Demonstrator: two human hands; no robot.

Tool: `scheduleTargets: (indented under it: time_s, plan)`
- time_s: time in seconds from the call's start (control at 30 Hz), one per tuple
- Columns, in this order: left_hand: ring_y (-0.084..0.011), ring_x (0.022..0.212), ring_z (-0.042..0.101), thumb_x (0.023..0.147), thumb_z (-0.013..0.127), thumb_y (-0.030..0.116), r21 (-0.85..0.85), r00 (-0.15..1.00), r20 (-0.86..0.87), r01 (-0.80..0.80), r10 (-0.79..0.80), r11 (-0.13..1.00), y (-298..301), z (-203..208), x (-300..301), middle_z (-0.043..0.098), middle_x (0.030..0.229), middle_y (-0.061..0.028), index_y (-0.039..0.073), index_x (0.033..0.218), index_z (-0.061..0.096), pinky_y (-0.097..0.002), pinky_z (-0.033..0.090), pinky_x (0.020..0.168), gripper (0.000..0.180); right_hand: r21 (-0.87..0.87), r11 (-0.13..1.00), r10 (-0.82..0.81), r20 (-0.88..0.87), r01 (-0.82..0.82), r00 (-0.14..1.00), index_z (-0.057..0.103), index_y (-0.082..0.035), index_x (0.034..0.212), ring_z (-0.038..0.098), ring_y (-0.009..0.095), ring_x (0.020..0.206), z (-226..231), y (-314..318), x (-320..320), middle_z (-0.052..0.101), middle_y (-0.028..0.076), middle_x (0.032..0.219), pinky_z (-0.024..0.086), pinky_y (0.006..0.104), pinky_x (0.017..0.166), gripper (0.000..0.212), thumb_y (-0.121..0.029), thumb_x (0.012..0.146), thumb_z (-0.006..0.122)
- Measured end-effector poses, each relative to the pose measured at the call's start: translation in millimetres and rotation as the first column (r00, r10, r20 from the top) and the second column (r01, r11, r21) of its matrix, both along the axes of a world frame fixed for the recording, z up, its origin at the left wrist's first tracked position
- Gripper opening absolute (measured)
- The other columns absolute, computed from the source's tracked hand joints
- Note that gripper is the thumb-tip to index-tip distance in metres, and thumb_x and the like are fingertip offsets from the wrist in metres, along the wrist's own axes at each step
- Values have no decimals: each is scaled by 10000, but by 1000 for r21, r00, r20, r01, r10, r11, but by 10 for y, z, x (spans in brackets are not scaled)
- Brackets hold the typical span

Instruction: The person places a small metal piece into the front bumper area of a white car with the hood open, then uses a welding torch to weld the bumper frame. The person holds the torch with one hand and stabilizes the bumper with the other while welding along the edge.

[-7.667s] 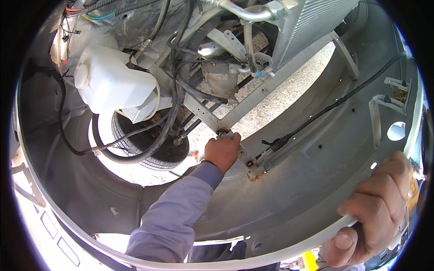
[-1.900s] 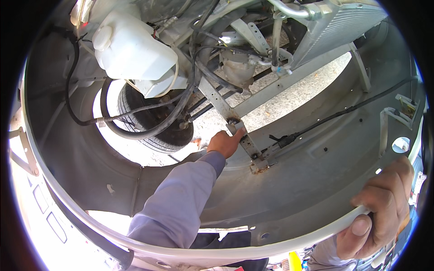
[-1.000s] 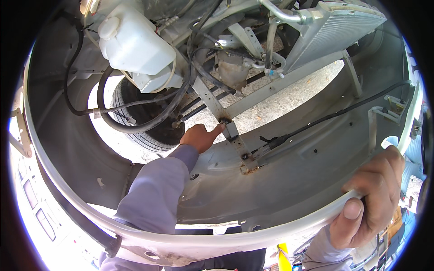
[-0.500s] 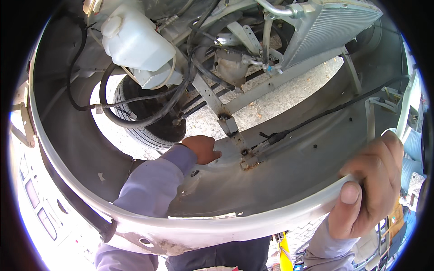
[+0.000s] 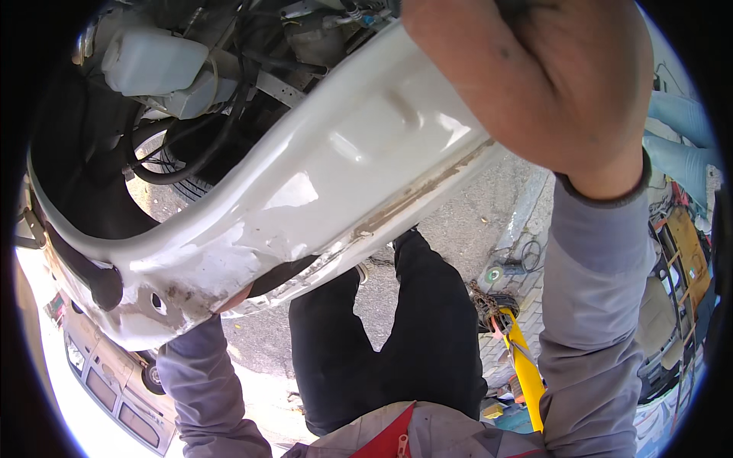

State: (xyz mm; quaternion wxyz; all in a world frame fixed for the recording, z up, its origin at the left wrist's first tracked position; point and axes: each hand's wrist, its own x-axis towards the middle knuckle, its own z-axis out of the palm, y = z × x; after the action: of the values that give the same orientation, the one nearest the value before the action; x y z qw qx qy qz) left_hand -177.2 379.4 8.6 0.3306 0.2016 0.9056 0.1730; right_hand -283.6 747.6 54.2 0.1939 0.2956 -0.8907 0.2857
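White curved panel [image 5: 336, 175] with a hand at its right end

One glossy, hard-looking panel sweeps from lower left to upper right above the ground [image 5: 481, 221], its lower edge streaked brown, its lower left corner scuffed and pierced by one visible oval hole [image 5: 158, 303]. The right hand [image 5: 550, 91] covers the panel's upper right end; its fingers run out of sight, so whether they are clamped cannot be told. Only a sliver of the left hand [image 5: 235, 298] shows at the lower edge; its state cannot be told either. Beyond the upper left edge are one boxy, translucent white tank [image 5: 156, 65], several smooth dark hoses [image 5: 164, 179] and one ribbed tyre [image 5: 195, 187]. Further out, on the ground, are one long yellow strip [image 5: 527, 374] and one boxy vehicle [image 5: 114, 374].
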Motion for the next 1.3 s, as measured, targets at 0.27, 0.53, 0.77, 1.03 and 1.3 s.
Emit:
scheduleTargets:
  time_s: [0.27,0.53,0.77,1.03,1.3]
  plan:
    - [-343,1114,690,1012,659,401,618,655,746,-613,-122,492,-828,608,1227,693,1282,-224,-59,1188,737,-432,525,972,499,-140,973,-228,-451,184,863,633,-49,851,615,336,783,-144,-1,133,627,159,792,464,401,758,184,-202,917,713]
    - [-446,1475,411,897,754,517,-148,866,475,-94,154,984,-1730,-1138,4139,415,1629,-189,268,1482,601,-550,377,1198,654,-153,427,-686,588,891,430,662,1,1306,698,269,1118,-1626,-193,3033,728,157,1215,527,368,978,437,-316,1005,685]
    - [-514,1515,313,876,766,493,-285,860,499,49,104,957,-2419,-1279,4835,180,1734,-221,330,1592,453,-572,377,1207,798,584,643,-142,726,495,-672,585,31,1454,668,337,1234,-3482,-1853,6498,705,200,1331,490,394,1096,829,-609,936,680]
    - [-541,1437,436,876,743,541,-388,759,651,336,-3,858,-2285,-1194,5312,63,1738,-275,313,1668,277,-559,460,1142,947,331,815,62,766,475,-640,596,-37,1478,537,371,1410,-3390,-2673,7928,564,221,1529,388,436,1191,899,-741,920,576]
    - [-545,1360,520,865,732,572,-448,785,612,438,-90,779,-1833,-1344,5641,161,1697,-319,298,1650,320,-564,516,1068,928,319,899,20,655,300,-755,501,58,1511,516,412,1426,-3417,-2871,8611,509,282,1550,390,459,1204,933,-681,946,572]
